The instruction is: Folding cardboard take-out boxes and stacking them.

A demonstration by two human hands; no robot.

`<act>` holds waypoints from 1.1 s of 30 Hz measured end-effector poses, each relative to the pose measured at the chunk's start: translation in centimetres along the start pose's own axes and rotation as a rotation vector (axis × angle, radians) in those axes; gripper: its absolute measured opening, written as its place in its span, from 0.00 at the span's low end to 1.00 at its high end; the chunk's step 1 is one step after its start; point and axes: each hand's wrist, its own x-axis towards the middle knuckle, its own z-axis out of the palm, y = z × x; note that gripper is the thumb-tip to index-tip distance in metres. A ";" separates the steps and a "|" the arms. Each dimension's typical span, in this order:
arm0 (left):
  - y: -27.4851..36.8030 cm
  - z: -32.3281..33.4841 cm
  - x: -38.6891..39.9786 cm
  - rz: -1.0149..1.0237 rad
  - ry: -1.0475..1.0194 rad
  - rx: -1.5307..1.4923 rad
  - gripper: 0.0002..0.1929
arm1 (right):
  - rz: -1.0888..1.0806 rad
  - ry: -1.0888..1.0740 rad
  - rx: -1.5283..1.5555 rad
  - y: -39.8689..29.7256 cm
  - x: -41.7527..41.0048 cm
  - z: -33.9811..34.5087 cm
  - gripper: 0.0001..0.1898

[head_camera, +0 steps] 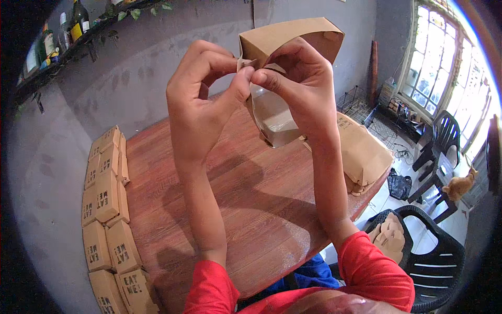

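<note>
Raised above the table, a partly folded brown cardboard box (290, 33) is held between both hands. My left hand (208, 86) pinches a small flap at the box's corner with thumb and fingers. Beside it, nearly touching thumb to thumb, my right hand (302, 82) grips the adjoining edge, its fingers partly inside the folded card. Below the fingers hangs another panel of the box (274, 117), which looks shiny. Some of the folds are hidden behind the fingers.
Stacked printed cardboard boxes (106, 200) line the left side of the wooden table (243, 188). Flat cardboard blanks (364, 153) lie at its right edge. More card pieces (390, 239) rest on a black plastic chair (435, 267). Bottles (80, 17) stand on a wall shelf.
</note>
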 end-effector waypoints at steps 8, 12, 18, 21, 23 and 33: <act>0.8 0.1 0.1 -0.126 0.017 -0.022 0.02 | 0.114 -0.013 0.157 1.0 -0.2 -0.9 0.11; 1.1 -0.2 0.2 -0.092 0.022 0.023 0.02 | 0.164 -0.029 0.227 0.8 -0.3 -0.8 0.12; 1.3 -0.3 -0.1 -0.003 -0.012 -0.007 0.03 | 0.066 -0.042 0.142 -0.4 -0.4 -0.4 0.18; 1.2 -0.8 -0.1 0.014 -0.047 -0.036 0.04 | 0.079 -0.071 0.215 -0.9 -0.6 -0.4 0.18; 1.5 -1.0 -0.1 0.014 -0.057 -0.038 0.05 | 0.064 -0.067 0.191 -1.3 -0.7 -0.2 0.18; 1.1 -0.8 0.1 0.005 0.004 0.160 0.08 | 0.003 0.033 -0.141 -1.1 -1.4 -0.3 0.11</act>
